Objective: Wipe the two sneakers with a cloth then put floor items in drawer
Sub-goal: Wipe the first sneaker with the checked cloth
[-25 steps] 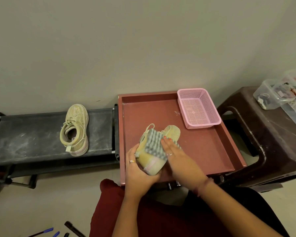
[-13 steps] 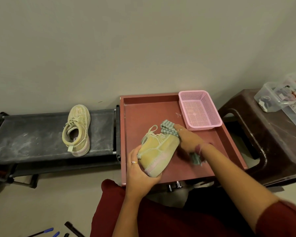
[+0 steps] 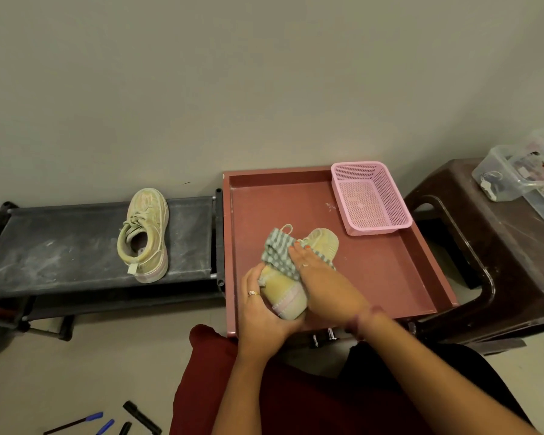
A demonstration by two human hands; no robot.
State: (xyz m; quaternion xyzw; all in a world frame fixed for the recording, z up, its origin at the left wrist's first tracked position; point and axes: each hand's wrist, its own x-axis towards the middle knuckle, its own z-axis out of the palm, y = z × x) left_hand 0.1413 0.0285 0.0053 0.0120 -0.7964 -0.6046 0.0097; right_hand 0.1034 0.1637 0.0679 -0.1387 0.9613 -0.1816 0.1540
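Pens (image 3: pixel 92 419) lie cut off at the floor's edge. My left hand (image 3: pixel 262 312) grips the sneaker's (image 3: pixel 291 285) heel over the open drawer (image 3: pixel 387 271); my right hand (image 3: pixel 319 271), fingers flat, presses the striped cloth (image 3: pixel 278 251) across it, hiding the laces. The other sneaker (image 3: pixel 145 233) sits on the rack (image 3: pixel 60 246).

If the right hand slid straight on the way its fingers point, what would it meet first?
The right hand points up-left along the cloth on the held sneaker. Past the cloth's edge, likely the red drawer's bare floor, then its back wall; depth unclear.
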